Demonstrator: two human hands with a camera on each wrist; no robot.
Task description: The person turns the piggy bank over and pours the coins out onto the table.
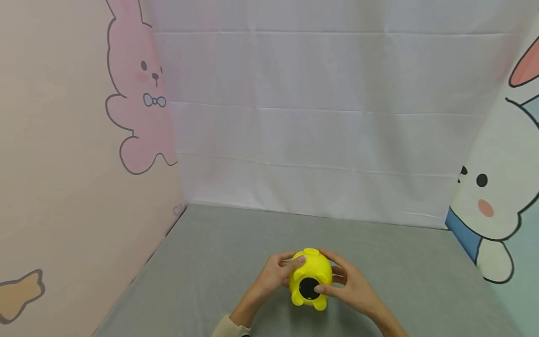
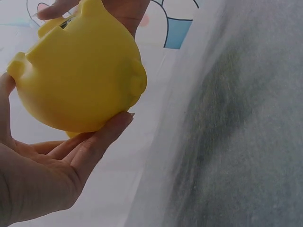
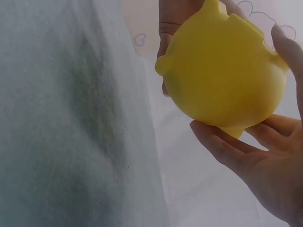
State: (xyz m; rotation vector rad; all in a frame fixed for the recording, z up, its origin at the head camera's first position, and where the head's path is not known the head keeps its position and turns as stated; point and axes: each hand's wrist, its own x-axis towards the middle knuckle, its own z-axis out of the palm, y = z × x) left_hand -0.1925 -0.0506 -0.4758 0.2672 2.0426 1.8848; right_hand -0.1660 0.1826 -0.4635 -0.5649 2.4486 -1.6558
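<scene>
A round, glossy yellow piggy bank (image 1: 316,269) with stubby feet is held up over the grey table, near its front. Its underside, bearing a black round plug (image 1: 307,287), faces the head camera. On the left side my left hand (image 1: 269,277) grips the body, thumb on the yellow surface and fingers behind. My right hand (image 1: 355,289) holds the other side, its thumb tip on the edge of the plug. Both wrist views show fingers supporting the smooth yellow shell (image 2: 80,75) from the far side; the plug's face is hidden in the right wrist view.
The grey cloth-covered table (image 1: 227,243) runs back to a creased white sheet (image 1: 311,140). A pale side panel with a pink rabbit (image 1: 134,84) stands at left. Another panel with a white cartoon animal (image 1: 497,187) stands at right.
</scene>
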